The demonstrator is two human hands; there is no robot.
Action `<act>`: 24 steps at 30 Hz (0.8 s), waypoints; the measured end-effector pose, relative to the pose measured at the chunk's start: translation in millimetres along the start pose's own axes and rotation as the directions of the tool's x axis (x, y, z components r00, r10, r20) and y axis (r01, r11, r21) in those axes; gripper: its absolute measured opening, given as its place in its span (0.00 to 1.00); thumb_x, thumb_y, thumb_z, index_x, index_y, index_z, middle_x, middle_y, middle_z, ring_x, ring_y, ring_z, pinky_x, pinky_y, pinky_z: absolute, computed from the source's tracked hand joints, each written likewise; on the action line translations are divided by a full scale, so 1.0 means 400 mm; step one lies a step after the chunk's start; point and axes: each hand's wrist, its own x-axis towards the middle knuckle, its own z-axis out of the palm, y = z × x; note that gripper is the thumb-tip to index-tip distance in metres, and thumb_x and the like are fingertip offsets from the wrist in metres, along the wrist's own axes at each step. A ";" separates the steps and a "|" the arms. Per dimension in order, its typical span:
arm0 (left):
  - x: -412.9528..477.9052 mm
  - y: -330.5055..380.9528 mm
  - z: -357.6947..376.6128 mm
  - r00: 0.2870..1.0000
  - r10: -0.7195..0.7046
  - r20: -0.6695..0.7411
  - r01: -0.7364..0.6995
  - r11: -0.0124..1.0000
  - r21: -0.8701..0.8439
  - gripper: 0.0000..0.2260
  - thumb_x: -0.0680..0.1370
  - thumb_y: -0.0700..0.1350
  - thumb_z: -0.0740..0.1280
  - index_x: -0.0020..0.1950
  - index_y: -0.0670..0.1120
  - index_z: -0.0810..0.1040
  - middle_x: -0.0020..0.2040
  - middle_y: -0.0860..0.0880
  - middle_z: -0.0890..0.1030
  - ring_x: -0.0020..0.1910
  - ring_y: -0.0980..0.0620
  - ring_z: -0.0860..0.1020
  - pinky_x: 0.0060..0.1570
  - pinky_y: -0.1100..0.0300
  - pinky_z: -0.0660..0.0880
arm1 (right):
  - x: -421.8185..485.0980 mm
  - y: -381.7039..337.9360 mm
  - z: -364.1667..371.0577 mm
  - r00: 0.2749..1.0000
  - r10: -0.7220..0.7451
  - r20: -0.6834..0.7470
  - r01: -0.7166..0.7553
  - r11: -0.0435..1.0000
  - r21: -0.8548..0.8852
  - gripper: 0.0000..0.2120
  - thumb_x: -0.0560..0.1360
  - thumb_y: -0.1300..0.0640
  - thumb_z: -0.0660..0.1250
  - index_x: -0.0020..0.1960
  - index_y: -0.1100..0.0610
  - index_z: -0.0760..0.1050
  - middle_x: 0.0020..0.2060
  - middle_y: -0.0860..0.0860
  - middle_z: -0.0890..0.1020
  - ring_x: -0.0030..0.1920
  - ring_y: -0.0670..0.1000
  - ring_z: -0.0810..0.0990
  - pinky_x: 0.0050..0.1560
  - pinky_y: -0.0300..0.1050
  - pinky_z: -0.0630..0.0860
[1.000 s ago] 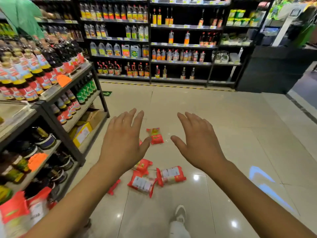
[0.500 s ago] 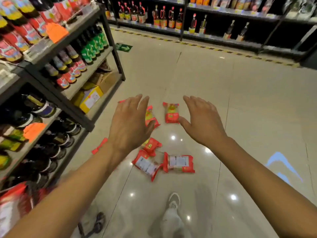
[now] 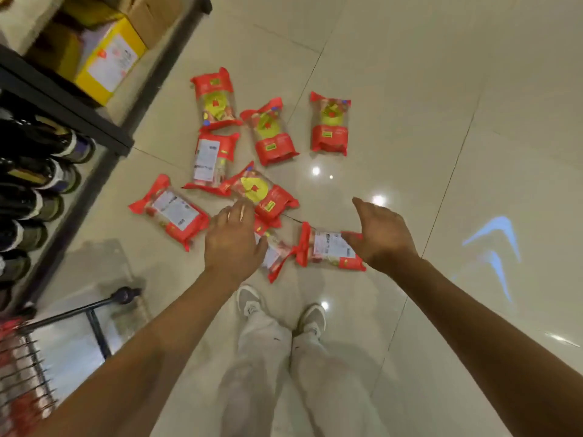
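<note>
Both hands have dropped lower over the floor since half a second ago. The view has tipped down too, so the far shelves are out of sight and the person's shoes [image 3: 312, 316] now show. The left hand [image 3: 233, 238] and the right hand [image 3: 380, 236] are held apart, backs up, with fingers loosely spread and nothing in them.

Eight red packets [image 3: 269, 130] lie scattered on the tiled floor [image 3: 410, 105] ahead of the shoes. A white-label packet [image 3: 329, 249] lies between the two hands, its right end hidden behind the right hand. A half-hidden packet [image 3: 274, 253] sits just beside the left thumb, partly covered by that hand. A yellow-fronted packet [image 3: 263, 192] lies just beyond the left fingertips. One more label-up packet [image 3: 172, 211] lies to the left of the left hand. The other four lie farther off, toward the shelf. Whether either hand touches a packet cannot be told.

On the left a black shelf [image 3: 79, 121] holds dark bottles [image 3: 53, 181] and a yellow box [image 3: 107, 61]. A red wire basket [image 3: 15, 373] stands at the lower left edge, and a blue light mark [image 3: 495, 244] shines on the floor at the right.
</note>
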 end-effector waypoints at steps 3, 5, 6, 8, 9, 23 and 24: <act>0.066 -0.030 0.220 0.997 -0.059 0.054 0.060 0.998 -0.025 0.32 0.74 0.53 0.71 0.74 0.40 0.70 0.71 0.39 0.74 0.66 0.36 0.73 0.63 0.44 0.71 | 0.115 0.040 0.214 0.996 -0.066 0.067 0.070 0.995 -0.064 0.39 0.74 0.44 0.73 0.78 0.60 0.64 0.66 0.60 0.79 0.64 0.63 0.78 0.64 0.57 0.73; 0.110 -0.047 0.375 0.991 -0.090 0.101 0.095 0.995 -0.037 0.33 0.76 0.54 0.70 0.76 0.41 0.67 0.74 0.39 0.71 0.69 0.38 0.71 0.66 0.44 0.69 | 0.195 0.069 0.349 0.993 -0.061 0.097 0.069 0.994 -0.083 0.40 0.73 0.43 0.73 0.77 0.59 0.64 0.65 0.59 0.79 0.63 0.63 0.78 0.63 0.57 0.73; 0.130 -0.056 0.455 0.985 -0.107 0.134 0.112 0.993 -0.034 0.34 0.76 0.55 0.69 0.77 0.41 0.65 0.74 0.40 0.70 0.69 0.38 0.71 0.66 0.45 0.68 | 0.234 0.085 0.414 0.993 -0.043 0.106 0.052 0.995 -0.089 0.40 0.73 0.42 0.73 0.78 0.58 0.64 0.65 0.58 0.79 0.64 0.62 0.78 0.64 0.57 0.73; 0.159 -0.079 0.610 0.965 -0.157 0.212 0.163 0.987 -0.009 0.34 0.77 0.58 0.67 0.78 0.42 0.63 0.74 0.41 0.70 0.69 0.39 0.71 0.64 0.47 0.69 | 0.309 0.115 0.542 0.993 -0.016 0.121 0.027 0.995 -0.091 0.40 0.73 0.41 0.72 0.78 0.57 0.63 0.66 0.57 0.79 0.64 0.62 0.77 0.64 0.56 0.73; 0.170 -0.091 0.680 0.948 -0.201 0.248 0.208 0.978 -0.003 0.35 0.78 0.59 0.66 0.78 0.42 0.62 0.74 0.41 0.70 0.70 0.40 0.70 0.64 0.47 0.70 | 0.342 0.132 0.601 0.991 -0.008 0.132 0.020 0.996 -0.091 0.40 0.73 0.40 0.72 0.78 0.56 0.62 0.66 0.57 0.78 0.64 0.62 0.77 0.64 0.56 0.73; 0.319 -0.218 1.266 0.411 -0.655 0.634 0.737 -0.170 -0.654 0.40 0.66 0.45 0.83 0.69 0.39 0.63 0.59 0.45 0.79 0.56 0.44 0.79 0.59 0.49 0.78 | 0.698 0.323 1.123 0.939 -0.007 0.343 0.097 0.964 -0.247 0.45 0.64 0.37 0.78 0.74 0.53 0.64 0.62 0.53 0.80 0.60 0.57 0.79 0.61 0.51 0.76; 0.320 -0.222 1.277 0.413 -0.641 0.647 0.705 -0.224 -0.673 0.38 0.64 0.44 0.84 0.66 0.39 0.67 0.56 0.45 0.81 0.53 0.45 0.81 0.57 0.49 0.79 | 0.711 0.327 1.125 0.935 -0.007 0.356 0.100 0.964 -0.245 0.45 0.64 0.37 0.78 0.73 0.54 0.65 0.60 0.53 0.80 0.59 0.57 0.79 0.59 0.49 0.77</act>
